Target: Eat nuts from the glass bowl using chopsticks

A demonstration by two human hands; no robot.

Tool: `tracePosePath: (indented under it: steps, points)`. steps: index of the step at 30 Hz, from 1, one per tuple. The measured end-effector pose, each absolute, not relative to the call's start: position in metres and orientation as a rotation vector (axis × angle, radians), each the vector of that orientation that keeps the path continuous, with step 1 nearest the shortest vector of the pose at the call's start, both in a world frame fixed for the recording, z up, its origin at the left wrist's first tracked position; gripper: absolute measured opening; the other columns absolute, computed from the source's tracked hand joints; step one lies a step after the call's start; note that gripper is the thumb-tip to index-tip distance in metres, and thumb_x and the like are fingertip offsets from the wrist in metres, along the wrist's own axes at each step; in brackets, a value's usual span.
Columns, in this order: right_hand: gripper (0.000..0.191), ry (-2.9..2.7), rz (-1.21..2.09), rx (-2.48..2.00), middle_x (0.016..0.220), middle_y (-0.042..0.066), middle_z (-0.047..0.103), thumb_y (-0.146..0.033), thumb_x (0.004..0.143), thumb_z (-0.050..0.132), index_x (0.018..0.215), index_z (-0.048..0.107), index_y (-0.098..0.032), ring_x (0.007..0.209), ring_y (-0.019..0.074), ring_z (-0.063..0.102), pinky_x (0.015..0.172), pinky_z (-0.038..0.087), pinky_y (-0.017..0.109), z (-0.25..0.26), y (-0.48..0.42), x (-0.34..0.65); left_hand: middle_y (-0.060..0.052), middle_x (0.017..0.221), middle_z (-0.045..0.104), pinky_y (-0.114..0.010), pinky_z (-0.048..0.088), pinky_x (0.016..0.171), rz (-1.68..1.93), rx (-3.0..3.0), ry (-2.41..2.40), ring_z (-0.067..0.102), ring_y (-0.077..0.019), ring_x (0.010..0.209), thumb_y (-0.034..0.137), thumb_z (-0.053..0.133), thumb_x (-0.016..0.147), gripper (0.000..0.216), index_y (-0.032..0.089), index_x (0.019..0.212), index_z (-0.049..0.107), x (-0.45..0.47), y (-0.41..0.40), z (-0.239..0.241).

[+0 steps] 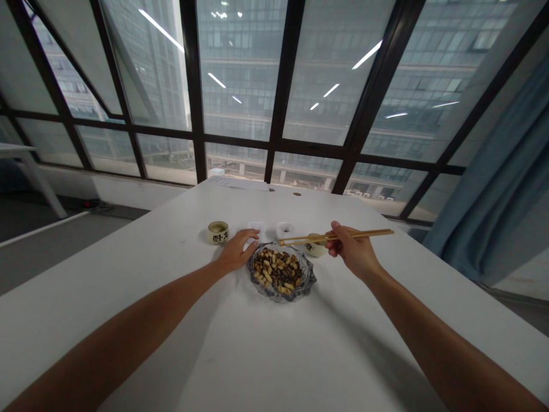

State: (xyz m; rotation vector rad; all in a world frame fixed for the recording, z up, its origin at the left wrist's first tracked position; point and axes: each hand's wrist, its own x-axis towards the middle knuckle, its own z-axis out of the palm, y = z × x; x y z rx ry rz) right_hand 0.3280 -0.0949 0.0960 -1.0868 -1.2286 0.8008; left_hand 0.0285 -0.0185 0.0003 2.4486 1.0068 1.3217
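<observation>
In my right hand (349, 246) is a pair of wooden chopsticks (373, 233), held nearly level. Their tips point left, over the far rim of a scalloped glass bowl (306, 283). Peanuts and dark striped seeds (278, 269) lie mixed in that bowl. My left hand (235, 250) is at the bowl's left rim, thumb and fingers apart. Its fingertips reach a small white dish (256, 226), partly hidden; whether they press on it I cannot tell. Beside it is another white dish (284, 230) with something dark inside. A cream cup (315, 247) stands partly behind the chopsticks.
Left of my left hand stands a second cream cup (218, 233) with dark characters. White paper (240, 183) and a small brown disc (297, 194) lie at the far end of the white table (171, 343). Windows stand beyond, with a blue curtain (489, 177) at right.
</observation>
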Motion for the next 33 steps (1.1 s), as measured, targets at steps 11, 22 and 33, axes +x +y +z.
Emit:
tracePosePath:
  steps: [11, 22, 33]
  points:
    - [0.055, -1.614, 0.459, -1.220, 0.055, 0.006, 0.068, -0.071, 0.080, 0.065, 0.064, 0.067, -0.019, 0.044, 0.0160, 0.060, 0.042, 0.047, 0.027, 0.101, -0.109, 0.325, -0.012, 0.135, 0.065, -0.046, 0.045, 0.114, 1.272, 2.437, 1.001, 0.058, -0.0239, 0.129, 0.039, 0.041, 0.099, 0.030, 0.021, 0.110, 0.063, 0.029, -0.018, 0.000]
    - [0.057, -2.010, 0.260, -1.181, 0.050, 0.002, 0.064, -0.067, 0.091, 0.052, 0.056, 0.064, -0.023, 0.044, 0.0149, 0.059, 0.047, 0.046, 0.027, 0.105, -0.120, 0.316, -0.012, 0.153, 0.049, -0.052, 0.037, 0.119, 1.248, 2.449, 1.382, 0.045, -0.0279, 0.143, 0.025, 0.055, 0.091, 0.025, 0.021, 0.115, 0.062, 0.023, 0.012, -0.016]
    - [0.056, -1.865, 0.280, -1.188, 0.047, 0.004, 0.065, -0.066, 0.089, 0.057, 0.058, 0.068, -0.021, 0.042, 0.0158, 0.060, 0.044, 0.048, 0.027, 0.106, -0.119, 0.323, -0.013, 0.155, 0.045, -0.049, 0.037, 0.120, 1.263, 2.505, 1.285, 0.045, -0.0257, 0.143, 0.018, 0.058, 0.087, 0.004, 0.021, 0.090, 0.058, 0.023, 0.002, -0.008]
